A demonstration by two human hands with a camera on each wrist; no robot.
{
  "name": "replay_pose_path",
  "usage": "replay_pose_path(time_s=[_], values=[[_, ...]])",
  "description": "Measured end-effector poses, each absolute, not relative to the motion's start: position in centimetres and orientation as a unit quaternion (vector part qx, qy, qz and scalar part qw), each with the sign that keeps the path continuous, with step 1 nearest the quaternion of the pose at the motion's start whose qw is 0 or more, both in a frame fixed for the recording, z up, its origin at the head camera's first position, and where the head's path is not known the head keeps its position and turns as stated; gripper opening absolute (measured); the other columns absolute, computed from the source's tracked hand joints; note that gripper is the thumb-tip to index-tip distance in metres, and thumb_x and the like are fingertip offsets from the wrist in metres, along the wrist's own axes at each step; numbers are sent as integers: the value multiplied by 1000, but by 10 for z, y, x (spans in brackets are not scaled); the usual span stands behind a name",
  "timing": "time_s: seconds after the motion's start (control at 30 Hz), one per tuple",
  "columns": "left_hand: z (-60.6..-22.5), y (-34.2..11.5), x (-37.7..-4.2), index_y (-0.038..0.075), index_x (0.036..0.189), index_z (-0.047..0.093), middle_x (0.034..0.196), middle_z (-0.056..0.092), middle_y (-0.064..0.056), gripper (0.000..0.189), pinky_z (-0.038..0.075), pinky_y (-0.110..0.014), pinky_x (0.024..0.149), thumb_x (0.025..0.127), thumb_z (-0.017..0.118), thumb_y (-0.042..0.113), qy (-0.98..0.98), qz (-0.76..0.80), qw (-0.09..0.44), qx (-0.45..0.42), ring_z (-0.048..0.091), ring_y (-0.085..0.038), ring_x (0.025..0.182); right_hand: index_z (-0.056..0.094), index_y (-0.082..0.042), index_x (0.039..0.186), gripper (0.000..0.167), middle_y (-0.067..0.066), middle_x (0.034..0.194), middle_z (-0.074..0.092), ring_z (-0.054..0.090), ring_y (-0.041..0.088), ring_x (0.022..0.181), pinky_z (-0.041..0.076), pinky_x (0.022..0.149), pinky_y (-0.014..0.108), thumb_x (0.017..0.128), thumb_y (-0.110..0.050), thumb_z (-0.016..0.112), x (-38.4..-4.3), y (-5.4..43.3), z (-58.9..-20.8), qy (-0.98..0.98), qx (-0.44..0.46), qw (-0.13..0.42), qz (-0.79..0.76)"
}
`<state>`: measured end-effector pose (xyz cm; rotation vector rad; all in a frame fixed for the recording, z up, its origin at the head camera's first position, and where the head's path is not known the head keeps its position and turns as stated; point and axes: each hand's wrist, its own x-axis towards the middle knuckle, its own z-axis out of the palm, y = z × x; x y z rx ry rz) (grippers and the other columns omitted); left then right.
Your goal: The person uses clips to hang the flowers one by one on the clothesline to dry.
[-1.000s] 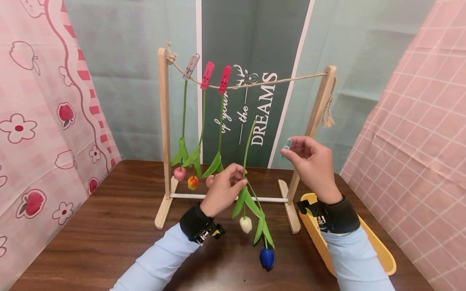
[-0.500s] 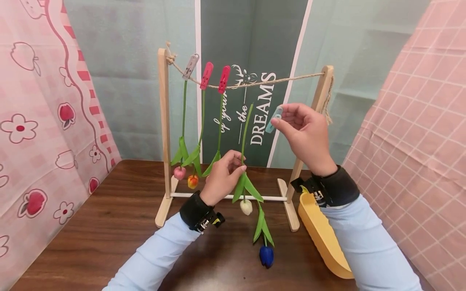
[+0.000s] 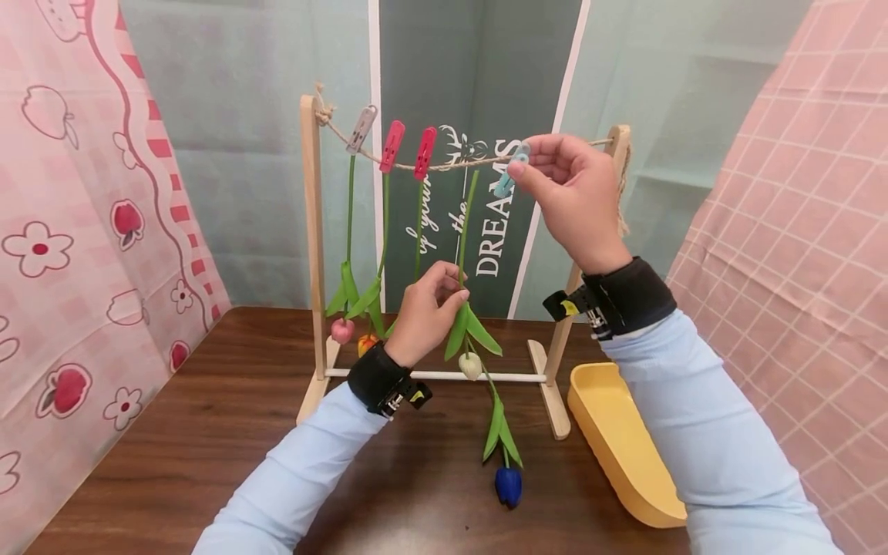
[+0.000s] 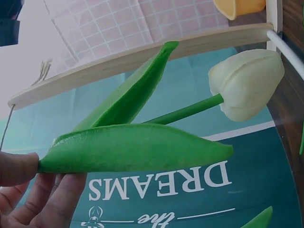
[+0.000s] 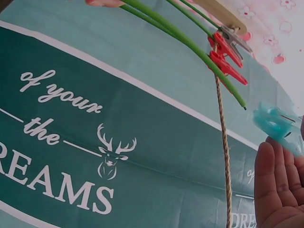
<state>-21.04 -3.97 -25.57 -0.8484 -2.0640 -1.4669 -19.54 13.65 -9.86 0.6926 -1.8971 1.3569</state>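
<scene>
My left hand pinches the green stem of a white tulip, which hangs bloom down; the stem's cut end points up just below the rope. In the left wrist view the bloom and two long leaves stretch away from the fingers. My right hand holds a light blue clothespin between thumb and fingers, close to the rope and right of the stem end. The right wrist view has the clothespin near the stem tip, apart from it.
Grey, pink and red clothespins hold hanging tulips on the rope of a wooden rack. A blue tulip lies on the brown table. At right stands a yellow basket.
Both hands have risen toward the rope, the left lifting the white tulip and the right bringing the clothespin up and leftward. The blue tulip stays on the table.
</scene>
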Motion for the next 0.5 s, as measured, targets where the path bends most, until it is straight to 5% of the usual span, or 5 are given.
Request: replay_pose_path(time_s=[0.5], values=[[-247,-36,-220,5,108,57,90,65,-8,16,49,-31,67,93,63,1,-759,-539,245,-271,61,-18,74,66,-5,90,11,6,82,67,63,18,71,53,72,24,85,-7,75,-221,118,-69,-716,251,327,563]])
